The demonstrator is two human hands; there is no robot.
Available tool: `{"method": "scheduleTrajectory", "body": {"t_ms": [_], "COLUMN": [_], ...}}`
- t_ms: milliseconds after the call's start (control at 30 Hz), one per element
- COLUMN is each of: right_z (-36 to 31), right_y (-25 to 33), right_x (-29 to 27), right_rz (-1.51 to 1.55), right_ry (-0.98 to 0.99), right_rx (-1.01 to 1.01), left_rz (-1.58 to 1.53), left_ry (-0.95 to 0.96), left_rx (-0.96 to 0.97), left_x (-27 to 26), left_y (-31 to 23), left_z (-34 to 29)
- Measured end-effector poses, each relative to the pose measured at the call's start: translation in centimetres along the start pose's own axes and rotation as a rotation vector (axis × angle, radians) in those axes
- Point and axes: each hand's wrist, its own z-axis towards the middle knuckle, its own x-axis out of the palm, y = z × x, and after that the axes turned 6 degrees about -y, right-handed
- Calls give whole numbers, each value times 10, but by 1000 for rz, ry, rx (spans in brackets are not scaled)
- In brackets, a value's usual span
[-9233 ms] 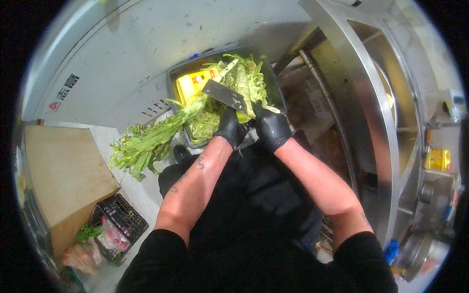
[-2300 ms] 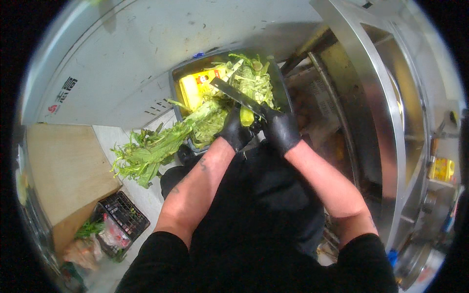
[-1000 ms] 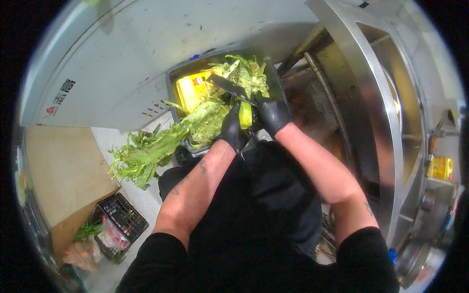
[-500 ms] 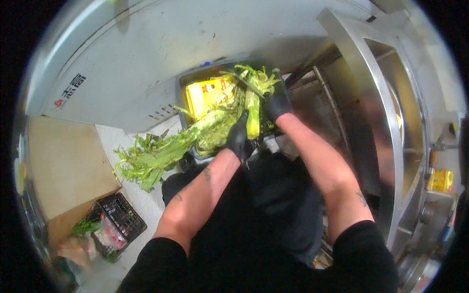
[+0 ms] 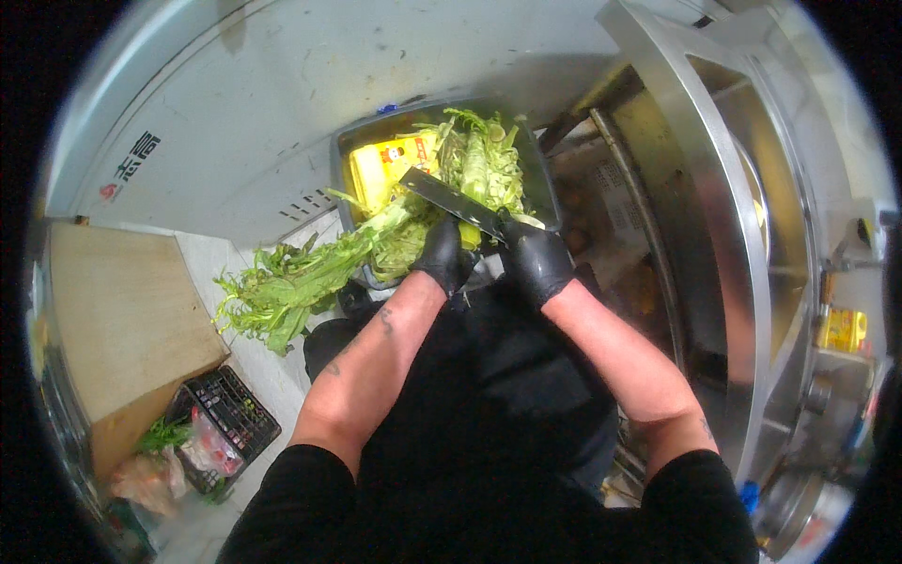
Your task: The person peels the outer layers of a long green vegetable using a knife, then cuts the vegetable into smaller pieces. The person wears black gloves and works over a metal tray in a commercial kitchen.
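My left hand (image 5: 446, 256), in a black glove, closes round the lower end of a celtuce stalk (image 5: 476, 174), whose leafy top points away from me. My right hand (image 5: 536, 256), gloved in black too, grips a broad-bladed knife (image 5: 446, 198). The dark blade slants up and left across the stalk's lower part, near my left hand. Below it, a pale yellow-green bit of stem shows between my hands. Beneath is a grey bin (image 5: 552, 193) holding leaf scraps and a yellow package (image 5: 381, 174). Another leafy celtuce (image 5: 310, 279) hangs over the bin's left side.
A pale grey appliance panel (image 5: 282, 94) stands behind the bin. On the right is a steel counter frame (image 5: 728, 188). At the lower left, a black plastic crate (image 5: 230, 414) lies near bagged greens, beside a tan board (image 5: 122, 310).
My right hand and the knife have come down toward me along the stalk, from its leafy top to its lower end. My left hand still holds the stalk.
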Motion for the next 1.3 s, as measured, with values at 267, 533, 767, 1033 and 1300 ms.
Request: {"method": "scheduleTrajectory", "body": {"t_ms": [267,533,767,1033,1300], "right_z": [32,23,18,25,40], "right_y": [-24,-20,-7,-18,-49], "right_x": [21,15,-6,21,57], "right_rz": [1,477,40,43,-30], "right_ry": [168,20,98,100,-1], "right_rx": [180,162,-33,96,28], "left_rz": [5,35,83,-50,68], "left_ry": [39,25,-56,68,25], "left_rx": [-78,-1,-7,-3,-3], "left_x": [7,7,16,8,6], "left_y": [-4,-4,-3,4,6], "left_z": [-13,-7,-19,-5,-8]}}
